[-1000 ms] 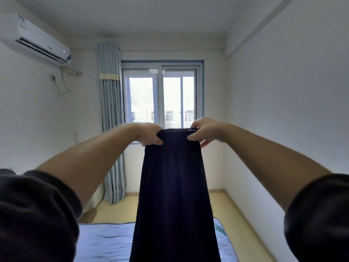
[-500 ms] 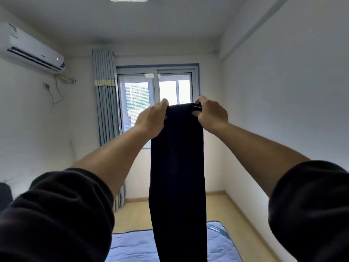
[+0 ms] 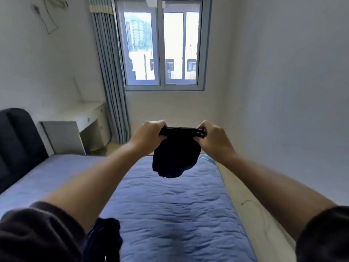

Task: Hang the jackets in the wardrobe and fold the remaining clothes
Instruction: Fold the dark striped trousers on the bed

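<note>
A dark garment (image 3: 176, 156), apparently trousers, hangs in the air over the far half of the bed (image 3: 170, 214). My left hand (image 3: 149, 135) grips the left end of its waistband and my right hand (image 3: 213, 137) grips the right end, both arms stretched forward. The fabric swings away from me and looks short and bunched below the band. A second dark garment (image 3: 105, 237) lies crumpled at the near left of the bed, partly hidden by my left sleeve.
The bed has a blue quilted cover and a dark headboard (image 3: 17, 140) on the left. A white desk (image 3: 85, 120) stands by the grey curtain (image 3: 111, 72) under the window (image 3: 160, 44). A strip of wooden floor (image 3: 251, 205) runs along the right wall.
My hands have come down from head height to above the bed, and my view has tilted down. The garment, hanging long before, now swings forward and looks bunched.
</note>
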`<state>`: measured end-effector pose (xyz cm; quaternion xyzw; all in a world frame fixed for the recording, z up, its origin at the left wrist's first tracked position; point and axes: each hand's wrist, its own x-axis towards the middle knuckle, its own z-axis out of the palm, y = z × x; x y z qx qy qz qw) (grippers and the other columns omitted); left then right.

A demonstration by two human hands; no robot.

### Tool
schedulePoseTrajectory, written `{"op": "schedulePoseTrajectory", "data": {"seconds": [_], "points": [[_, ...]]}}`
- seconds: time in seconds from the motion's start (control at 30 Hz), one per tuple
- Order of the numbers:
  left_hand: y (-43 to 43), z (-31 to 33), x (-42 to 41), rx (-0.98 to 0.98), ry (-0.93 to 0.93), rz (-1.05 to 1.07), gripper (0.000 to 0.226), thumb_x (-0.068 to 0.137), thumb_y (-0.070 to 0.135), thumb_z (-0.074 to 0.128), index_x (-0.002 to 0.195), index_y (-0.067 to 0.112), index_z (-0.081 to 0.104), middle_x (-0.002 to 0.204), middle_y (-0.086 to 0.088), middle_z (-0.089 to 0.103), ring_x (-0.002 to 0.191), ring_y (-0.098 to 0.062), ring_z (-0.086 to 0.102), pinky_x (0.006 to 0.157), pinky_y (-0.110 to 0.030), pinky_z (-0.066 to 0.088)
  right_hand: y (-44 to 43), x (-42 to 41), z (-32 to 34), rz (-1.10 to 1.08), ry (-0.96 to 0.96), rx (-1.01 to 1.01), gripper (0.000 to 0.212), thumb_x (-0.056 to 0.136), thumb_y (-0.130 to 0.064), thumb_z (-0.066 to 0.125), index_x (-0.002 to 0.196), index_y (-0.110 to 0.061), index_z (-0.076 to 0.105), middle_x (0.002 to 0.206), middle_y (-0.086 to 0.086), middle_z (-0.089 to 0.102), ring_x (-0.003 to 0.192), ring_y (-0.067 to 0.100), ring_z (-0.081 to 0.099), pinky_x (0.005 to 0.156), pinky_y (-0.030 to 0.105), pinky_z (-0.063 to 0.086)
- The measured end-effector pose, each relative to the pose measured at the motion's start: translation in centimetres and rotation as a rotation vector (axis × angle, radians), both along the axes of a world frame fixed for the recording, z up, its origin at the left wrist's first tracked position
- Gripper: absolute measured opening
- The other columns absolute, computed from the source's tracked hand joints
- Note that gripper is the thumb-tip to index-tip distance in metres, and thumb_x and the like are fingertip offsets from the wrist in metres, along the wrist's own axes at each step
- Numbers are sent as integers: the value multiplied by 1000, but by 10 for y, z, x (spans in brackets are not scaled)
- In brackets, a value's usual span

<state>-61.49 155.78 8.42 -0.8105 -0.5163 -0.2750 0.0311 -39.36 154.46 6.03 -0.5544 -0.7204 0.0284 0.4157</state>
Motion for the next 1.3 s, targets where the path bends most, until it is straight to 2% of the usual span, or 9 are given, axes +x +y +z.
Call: {"op": "schedulePoseTrajectory", "data": {"seconds": [0.27, 0.43, 0.53, 0.7, 0.87, 0.97, 1.07, 1.17, 1.3], "points": [[-250, -250, 5, -522, -104, 87, 15, 82, 11, 67, 97, 13, 66, 94, -6, 70, 91, -27, 63, 72, -34, 45, -238, 10, -247, 126, -62, -541, 18, 81, -17, 71, 87, -12, 55, 86, 7, 64, 84, 28, 60, 72, 41, 48], [-342, -319, 1, -699, -123, 124, 17, 82, 15, 68, 99, 17, 66, 96, -3, 70, 93, -21, 63, 67, -27, 38, -324, 10, -307, 189, -50, -703, 18, 78, -16, 73, 86, -16, 57, 87, 7, 67, 85, 25, 62, 71, 34, 44], [-356, -337, -3, -769, -170, 115, 16, 82, 12, 68, 97, 14, 66, 96, -5, 70, 93, -21, 63, 74, -29, 44, -337, 8, -323, 201, -27, -756, 16, 78, -17, 73, 88, -16, 60, 82, 1, 64, 82, 21, 61, 66, 26, 39], [-328, -357, -1, -874, -321, 151, 14, 83, 12, 68, 86, 23, 60, 82, 4, 63, 82, -16, 60, 68, -25, 41, -313, 11, -346, 158, 107, -851, 17, 79, -15, 73, 90, -17, 61, 80, -2, 64, 76, 16, 62, 67, 23, 41], [-249, -415, 3, -1000, -618, 249, 11, 89, 8, 64, 99, 12, 61, 91, -4, 66, 87, -19, 62, 75, -25, 47, -228, 7, -396, 56, 337, -948, 14, 82, -10, 71, 92, -16, 62, 83, -1, 67, 78, 13, 62, 71, 16, 44], [-179, -481, 6, -1046, -737, 300, 11, 90, 6, 61, 101, 10, 63, 92, -6, 67, 87, -20, 62, 76, -26, 48, -161, 0, -461, -5, 453, -994, 12, 85, -7, 67, 96, -11, 63, 90, 3, 68, 86, 16, 63, 80, 29, 47], [-104, -560, 6, -1083, -770, 330, 13, 90, 6, 61, 102, 12, 63, 96, -5, 68, 91, -20, 63, 85, -34, 49, -95, -11, -543, -77, 539, -1008, 11, 88, -5, 63, 96, -12, 62, 87, -2, 67, 81, 11, 61, 72, 17, 46], [-37, -642, 4, -1095, -732, 367, 13, 90, 11, 62, 103, 14, 62, 98, 0, 67, 92, -16, 62, 84, -30, 48, -40, -22, -625, -159, 623, -1013, 10, 91, -9, 60, 99, -16, 62, 86, -9, 66, 78, 5, 61, 68, 11, 46], [16, -746, 4, -1135, -681, 463, 9, 91, 18, 61, 100, 15, 59, 95, 2, 64, 95, -18, 61, 82, -30, 46, 7, -33, -728, -278, 682, -1024, 16, 92, -13, 60, 107, -11, 64, 92, -4, 67, 85, 11, 63, 81, 25, 49]]}}
